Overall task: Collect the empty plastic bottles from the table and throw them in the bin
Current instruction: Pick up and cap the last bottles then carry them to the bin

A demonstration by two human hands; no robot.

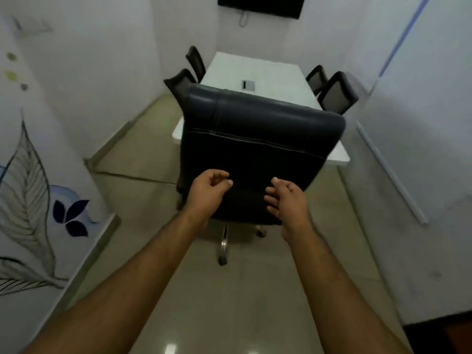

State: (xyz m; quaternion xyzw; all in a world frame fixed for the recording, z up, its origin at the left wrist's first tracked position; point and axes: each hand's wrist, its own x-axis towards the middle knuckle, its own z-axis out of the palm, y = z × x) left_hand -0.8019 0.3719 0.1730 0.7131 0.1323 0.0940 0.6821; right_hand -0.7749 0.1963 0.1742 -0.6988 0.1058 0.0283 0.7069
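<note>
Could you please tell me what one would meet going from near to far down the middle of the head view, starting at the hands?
Left hand and right hand → black leather chair back → white table with its small grey inset panel → dark screen on the far wall.

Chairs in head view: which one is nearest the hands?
The black leather high-back chair at the table's near end, just beyond both hands; the four black mesh-back chairs stand farther off along the table's sides.
</note>
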